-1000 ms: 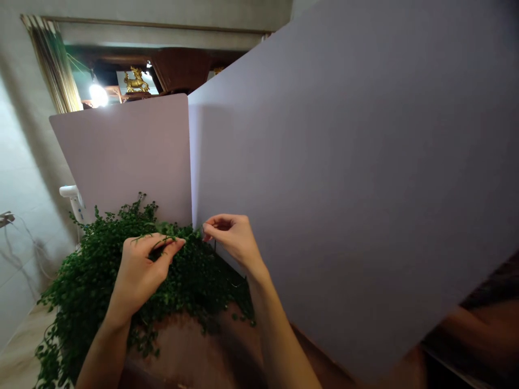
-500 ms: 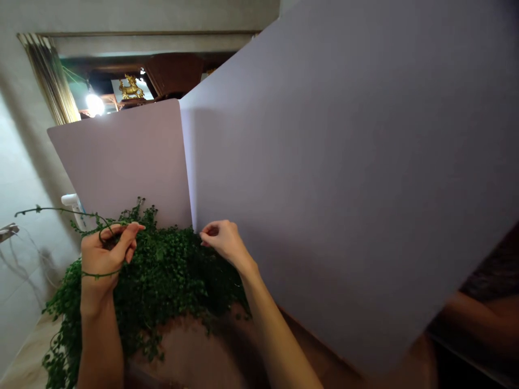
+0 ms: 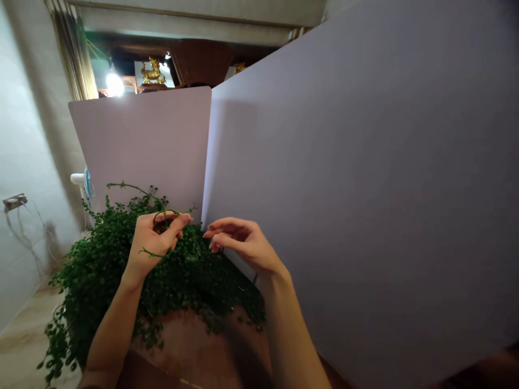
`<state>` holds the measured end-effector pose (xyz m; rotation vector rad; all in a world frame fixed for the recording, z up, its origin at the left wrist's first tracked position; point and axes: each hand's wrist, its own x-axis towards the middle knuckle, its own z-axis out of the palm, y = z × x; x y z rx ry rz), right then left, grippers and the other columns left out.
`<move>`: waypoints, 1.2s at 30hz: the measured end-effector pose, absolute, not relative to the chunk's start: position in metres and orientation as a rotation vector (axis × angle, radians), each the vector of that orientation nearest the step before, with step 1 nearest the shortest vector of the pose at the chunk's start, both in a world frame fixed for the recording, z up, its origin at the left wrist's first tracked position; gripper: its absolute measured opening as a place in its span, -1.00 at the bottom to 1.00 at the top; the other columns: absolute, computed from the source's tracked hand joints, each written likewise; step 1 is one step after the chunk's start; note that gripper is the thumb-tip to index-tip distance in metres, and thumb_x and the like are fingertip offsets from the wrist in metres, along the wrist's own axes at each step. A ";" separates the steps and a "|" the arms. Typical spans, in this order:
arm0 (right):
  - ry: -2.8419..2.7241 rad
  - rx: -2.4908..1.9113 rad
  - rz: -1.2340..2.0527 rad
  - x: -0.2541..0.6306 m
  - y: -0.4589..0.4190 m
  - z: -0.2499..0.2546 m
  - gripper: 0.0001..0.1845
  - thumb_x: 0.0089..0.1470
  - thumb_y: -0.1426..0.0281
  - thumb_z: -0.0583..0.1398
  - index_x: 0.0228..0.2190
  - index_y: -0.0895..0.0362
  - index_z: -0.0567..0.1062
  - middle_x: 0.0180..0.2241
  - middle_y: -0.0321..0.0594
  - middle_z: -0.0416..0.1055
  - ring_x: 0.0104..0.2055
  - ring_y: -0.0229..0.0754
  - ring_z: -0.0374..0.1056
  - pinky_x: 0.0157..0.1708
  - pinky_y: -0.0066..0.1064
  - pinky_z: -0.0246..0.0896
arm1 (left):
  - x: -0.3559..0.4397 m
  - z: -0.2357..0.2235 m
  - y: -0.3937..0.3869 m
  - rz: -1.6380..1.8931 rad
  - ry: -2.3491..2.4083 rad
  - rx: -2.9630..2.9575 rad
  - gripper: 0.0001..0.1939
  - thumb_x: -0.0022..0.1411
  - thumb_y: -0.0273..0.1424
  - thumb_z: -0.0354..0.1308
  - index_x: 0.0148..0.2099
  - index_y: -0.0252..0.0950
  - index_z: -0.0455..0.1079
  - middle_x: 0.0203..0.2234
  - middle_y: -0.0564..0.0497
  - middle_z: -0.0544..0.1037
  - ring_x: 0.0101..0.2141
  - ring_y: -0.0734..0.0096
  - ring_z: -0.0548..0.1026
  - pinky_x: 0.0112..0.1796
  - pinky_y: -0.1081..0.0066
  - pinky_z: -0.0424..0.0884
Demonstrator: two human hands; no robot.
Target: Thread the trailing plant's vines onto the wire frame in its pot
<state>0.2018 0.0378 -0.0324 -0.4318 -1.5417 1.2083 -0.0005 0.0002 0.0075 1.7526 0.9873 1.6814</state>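
Observation:
My left hand (image 3: 151, 246) is closed in a pinch on a thin green vine stem (image 3: 137, 188). One part of the stem arches up and left over the hand, and a short end pokes out below, by the palm. A small sprig shows past the fingertips. Close to its right, my right hand (image 3: 247, 243) has its fingers loosely bent and thumb apart, with nothing visible between them. Beneath both hands spreads a large heap of leafy green vines (image 3: 182, 286), partly covered by the left hand and forearm.
The heap lies on a brown tabletop (image 3: 194, 346). Tall pale panels stand behind it (image 3: 150, 140) and along the right (image 3: 357, 178). A white fan (image 3: 83, 181) and a wall socket with cables (image 3: 15, 202) are at left. A lit bulb (image 3: 115, 85) and golden figurine (image 3: 154, 71) show beyond.
My left hand has moved right with the stem, nearer to my right hand. My right hand's fingers have loosened from a pinch. The view has shifted, and the person's arm at far right is mostly gone.

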 end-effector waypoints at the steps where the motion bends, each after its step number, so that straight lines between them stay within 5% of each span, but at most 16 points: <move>1: -1.548 -0.456 1.210 0.202 0.038 -0.033 -0.67 -0.09 0.38 0.44 -0.22 0.10 0.60 -0.27 -0.17 0.61 -0.40 -0.27 0.51 -0.35 -0.40 0.46 | 0.000 0.007 0.000 1.669 0.983 1.760 -0.70 0.14 -0.21 0.31 -0.39 -0.40 0.56 -0.68 0.10 0.39 -0.72 0.68 0.24 -0.68 0.60 0.15; 4: -1.623 -0.512 1.295 0.198 0.041 -0.035 -0.54 -0.15 0.39 0.46 -0.14 0.08 0.58 -0.19 -0.17 0.60 -0.36 -0.26 0.53 -0.33 -0.42 0.46 | 0.002 0.005 0.000 1.626 0.974 1.807 -0.70 0.17 -0.21 0.29 -0.40 -0.38 0.56 -0.69 0.11 0.38 -0.71 0.67 0.25 -0.68 0.60 0.16; 9: -1.643 -0.478 1.323 0.197 0.043 -0.038 -0.78 -0.09 0.36 0.44 -0.34 0.14 0.63 -0.36 -0.22 0.60 -0.39 -0.29 0.52 -0.28 -0.44 0.46 | 0.004 0.006 -0.002 1.630 0.975 1.801 -0.70 0.16 -0.22 0.30 -0.43 -0.38 0.54 -0.69 0.11 0.38 -0.72 0.67 0.24 -0.69 0.60 0.15; 13: -1.734 -0.453 1.433 0.201 0.044 -0.040 -0.64 -0.20 0.44 0.48 -0.27 0.14 0.61 -0.39 -0.21 0.61 -0.34 -0.24 0.54 -0.27 -0.43 0.46 | 0.003 0.008 -0.003 1.700 0.969 1.774 -0.70 0.16 -0.21 0.31 -0.42 -0.38 0.55 -0.69 0.10 0.39 -0.72 0.67 0.25 -0.68 0.60 0.17; 19: -1.754 -0.495 1.383 0.187 0.045 -0.044 -0.64 -0.14 0.40 0.45 -0.23 0.15 0.60 -0.24 -0.19 0.60 -0.27 -0.23 0.55 -0.18 -0.39 0.47 | 0.004 0.007 -0.005 1.726 0.950 1.791 -0.69 0.16 -0.22 0.31 -0.46 -0.37 0.51 -0.70 0.11 0.37 -0.73 0.68 0.23 -0.69 0.60 0.16; 24: -1.636 -0.411 1.369 0.187 0.046 -0.045 -0.82 -0.07 0.38 0.43 -0.39 0.16 0.59 -0.35 -0.18 0.62 -0.37 -0.23 0.55 -0.25 -0.39 0.48 | 0.002 0.008 -0.005 1.758 0.925 1.764 -0.73 0.16 -0.24 0.31 -0.42 -0.37 0.55 -0.68 0.10 0.40 -0.72 0.68 0.25 -0.69 0.60 0.16; 36: -1.512 -0.288 1.344 0.198 0.047 -0.044 -0.78 -0.16 0.39 0.48 -0.41 0.14 0.61 -0.50 -0.28 0.55 -0.52 -0.31 0.45 -0.47 -0.49 0.38 | 0.000 0.009 -0.008 1.820 0.910 1.742 -0.73 0.16 -0.26 0.32 -0.44 -0.38 0.53 -0.70 0.10 0.38 -0.74 0.68 0.24 -0.70 0.60 0.15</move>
